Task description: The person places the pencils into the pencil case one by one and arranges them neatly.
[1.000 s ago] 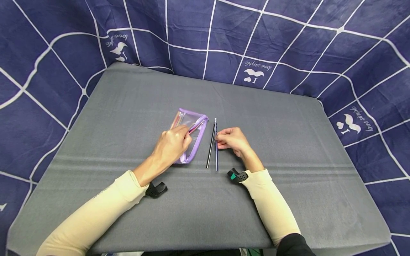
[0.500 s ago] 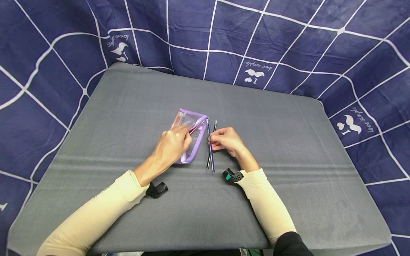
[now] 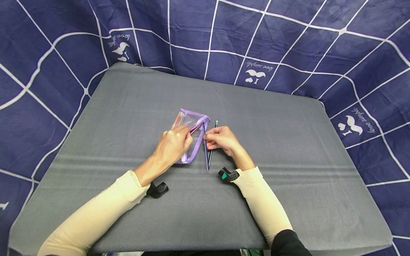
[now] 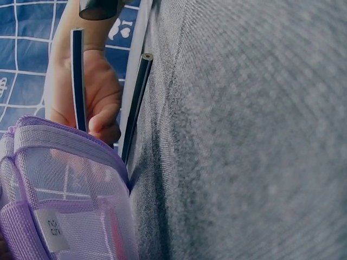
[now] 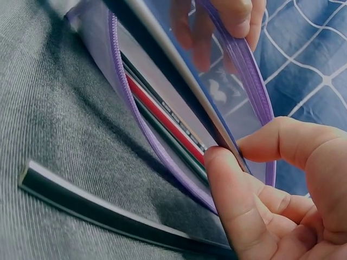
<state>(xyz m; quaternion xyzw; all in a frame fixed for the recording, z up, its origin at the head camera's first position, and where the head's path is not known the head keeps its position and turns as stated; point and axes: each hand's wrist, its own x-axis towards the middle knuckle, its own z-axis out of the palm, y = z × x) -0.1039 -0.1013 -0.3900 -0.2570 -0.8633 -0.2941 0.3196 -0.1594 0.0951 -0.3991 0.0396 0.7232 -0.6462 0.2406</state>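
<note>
My left hand (image 3: pixel 174 141) pinches the zippered edge of a clear mesh pencil case (image 3: pixel 196 148) with purple trim. The case gapes along its right side; inside, a red pencil (image 5: pixel 162 120) and several dark ones show in the right wrist view. Between thumb and fingers, my right hand (image 3: pixel 221 138) pinches a blue pencil (image 3: pixel 206 155) near its middle. The far end of this pencil is at the case's opening, while its near end sticks out toward me. Beside it on the cloth lies a black pencil (image 4: pixel 136 103), partly behind the right fingers in the head view.
A grey cloth (image 3: pixel 288 149) covers the table, with a few wrinkles across it. Blue curtains (image 3: pixel 192 32) with white grid lines hang around the back and sides. A black wrist mount (image 3: pixel 157 190) sits under each forearm.
My right hand has moved left with the blue pencil, crossing over the black pencil to the mouth of the case. The left hand and the case have stayed in place.
</note>
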